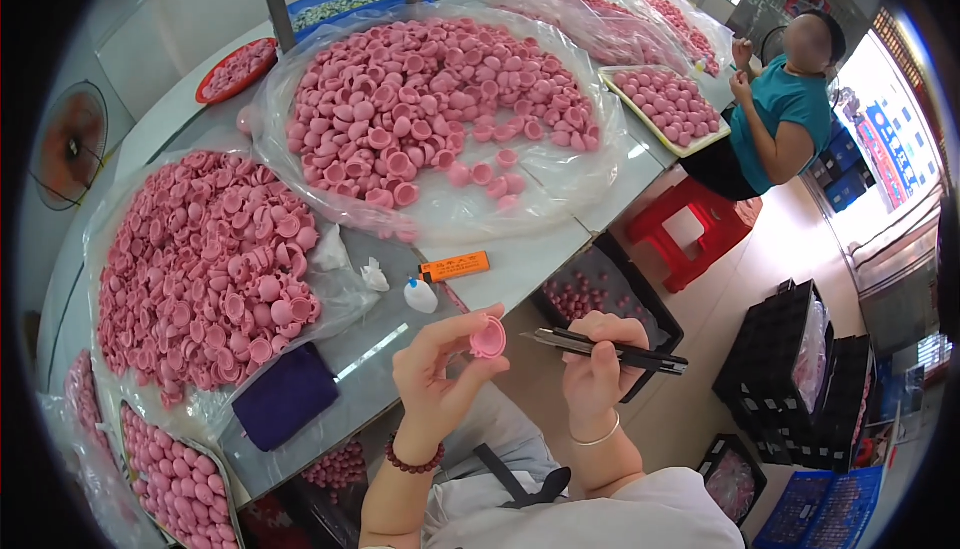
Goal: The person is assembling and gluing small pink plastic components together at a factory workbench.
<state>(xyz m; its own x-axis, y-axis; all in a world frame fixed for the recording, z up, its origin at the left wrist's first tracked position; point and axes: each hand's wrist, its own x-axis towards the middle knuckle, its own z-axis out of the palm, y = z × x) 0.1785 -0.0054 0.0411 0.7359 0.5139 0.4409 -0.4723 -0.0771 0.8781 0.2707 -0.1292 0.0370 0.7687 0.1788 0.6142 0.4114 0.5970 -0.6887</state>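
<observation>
Between thumb and fingers, my left hand (437, 364) pinches a small pink plastic half-shell (489, 338), its round open side showing. My right hand (602, 364) grips a black utility knife (640, 357), with the blade pointing left toward the shell but apart from it. Beyond my hands, a big clear plastic bag holds a heap of pink half-shells (400, 109). To the left lies a second heap of pink cup-like pieces (200, 259) on plastic. Nearest my left hand on the table are a small white bottle with a blue tip (420, 295) and an orange box (455, 266).
A dark purple pouch (286, 396) lies on the table's near left. Trays of pink balls stand at the lower left (234, 509) and far right (724, 136). A black crate (665, 314) sits below the table edge. A co-worker in teal (800, 99) is by a red stool (690, 229).
</observation>
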